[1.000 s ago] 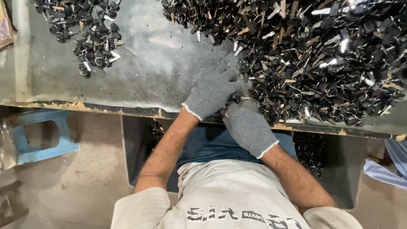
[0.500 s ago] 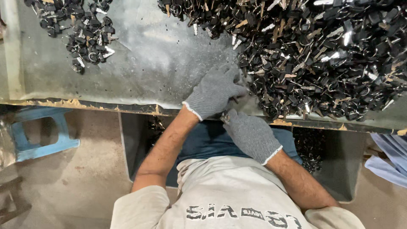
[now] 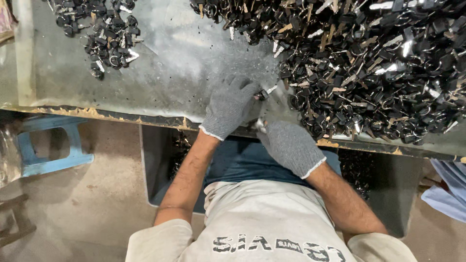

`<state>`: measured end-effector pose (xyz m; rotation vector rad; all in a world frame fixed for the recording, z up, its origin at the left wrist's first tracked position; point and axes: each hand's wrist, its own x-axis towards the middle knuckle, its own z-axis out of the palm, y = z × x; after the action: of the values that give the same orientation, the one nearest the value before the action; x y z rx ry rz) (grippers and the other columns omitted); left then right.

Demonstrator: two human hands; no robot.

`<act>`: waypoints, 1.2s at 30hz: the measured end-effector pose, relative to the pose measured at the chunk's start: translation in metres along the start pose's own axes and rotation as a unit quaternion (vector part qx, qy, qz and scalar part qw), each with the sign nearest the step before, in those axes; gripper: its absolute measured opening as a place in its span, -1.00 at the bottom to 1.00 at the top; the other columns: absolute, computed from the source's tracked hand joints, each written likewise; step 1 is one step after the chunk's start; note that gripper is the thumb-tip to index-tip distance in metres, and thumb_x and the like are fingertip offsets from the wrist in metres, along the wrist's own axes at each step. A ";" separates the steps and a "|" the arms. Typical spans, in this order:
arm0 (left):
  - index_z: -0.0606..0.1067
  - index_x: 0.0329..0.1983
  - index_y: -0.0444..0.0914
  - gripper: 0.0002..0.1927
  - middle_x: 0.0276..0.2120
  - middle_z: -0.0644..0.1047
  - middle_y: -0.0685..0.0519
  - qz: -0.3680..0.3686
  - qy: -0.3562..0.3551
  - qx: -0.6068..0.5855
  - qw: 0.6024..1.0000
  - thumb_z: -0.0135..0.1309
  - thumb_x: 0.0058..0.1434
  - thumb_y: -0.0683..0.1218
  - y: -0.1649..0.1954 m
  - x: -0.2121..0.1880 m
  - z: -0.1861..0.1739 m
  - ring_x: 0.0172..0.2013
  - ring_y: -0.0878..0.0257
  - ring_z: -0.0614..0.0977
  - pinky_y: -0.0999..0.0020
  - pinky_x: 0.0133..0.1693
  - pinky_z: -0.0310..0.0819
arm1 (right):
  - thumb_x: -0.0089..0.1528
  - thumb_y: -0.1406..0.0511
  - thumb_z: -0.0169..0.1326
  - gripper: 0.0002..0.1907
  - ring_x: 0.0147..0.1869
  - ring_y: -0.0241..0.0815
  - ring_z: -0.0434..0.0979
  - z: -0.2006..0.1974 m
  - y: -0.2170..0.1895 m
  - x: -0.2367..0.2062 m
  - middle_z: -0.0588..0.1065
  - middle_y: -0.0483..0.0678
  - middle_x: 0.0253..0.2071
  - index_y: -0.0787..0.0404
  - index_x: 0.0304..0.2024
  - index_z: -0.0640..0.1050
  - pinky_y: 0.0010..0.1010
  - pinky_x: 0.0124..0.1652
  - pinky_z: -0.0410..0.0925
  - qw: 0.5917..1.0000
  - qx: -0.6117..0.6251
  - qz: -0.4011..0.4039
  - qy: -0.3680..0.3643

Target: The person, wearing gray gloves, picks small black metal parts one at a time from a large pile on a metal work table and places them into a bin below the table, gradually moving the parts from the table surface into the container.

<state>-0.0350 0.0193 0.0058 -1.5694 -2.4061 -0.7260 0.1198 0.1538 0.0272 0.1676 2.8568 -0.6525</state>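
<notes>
Grey-gloved left hand (image 3: 228, 110) pinches key (image 3: 264, 93) | table edge (image 3: 121, 115) beside

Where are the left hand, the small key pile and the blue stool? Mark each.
left hand (image 3: 228, 109), head view, glove back.
small key pile (image 3: 104, 34), head view, middle.
blue stool (image 3: 53, 162), head view, frame.

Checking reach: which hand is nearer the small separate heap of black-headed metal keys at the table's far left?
Left. The grey-gloved left hand is on the grey table, toward the person from the heap; the right hand is further right, at the table's near edge.
</notes>
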 end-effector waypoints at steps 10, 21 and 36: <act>0.35 0.27 -0.30 -0.47 -0.05 0.55 -0.17 -0.114 -0.010 -0.121 0.986 0.14 0.21 -0.19 0.029 -0.026 0.008 -0.03 -0.13 0.59 0.05 -0.01 0.49 | 0.29 0.21 0.06 -0.44 -0.41 0.22 0.62 0.002 0.009 -0.006 0.55 0.30 -0.36 0.46 0.22 0.34 -0.03 -0.46 0.48 0.988 0.087 0.091 0.084; 0.51 0.01 -0.17 -0.66 -0.23 0.59 -0.03 -0.150 -0.083 -0.123 0.977 0.21 0.16 -0.08 0.025 -0.028 0.001 -0.16 -0.06 0.63 0.02 -0.15 0.50 | 0.30 0.13 0.09 -0.63 -0.28 0.20 0.64 -0.001 -0.003 -0.007 0.58 0.20 -0.32 0.26 0.01 0.49 -0.04 -0.31 0.50 0.995 0.028 0.088 -0.048; 0.49 -0.03 -0.24 -0.76 -0.27 0.55 -0.10 -0.099 -0.075 -0.053 0.991 0.11 0.23 -0.16 0.024 -0.032 0.018 -0.20 -0.09 0.61 -0.01 -0.17 0.50 | 0.37 0.28 0.01 -0.81 -0.35 0.13 0.63 0.004 -0.011 0.008 0.51 0.23 -0.23 0.30 -0.10 0.45 -0.15 -0.47 0.51 0.988 -0.079 0.131 0.038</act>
<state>0.0023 0.0099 -0.0158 -1.4867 -2.7050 -0.8094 0.1109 0.1428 0.0261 0.5409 2.8709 -0.3732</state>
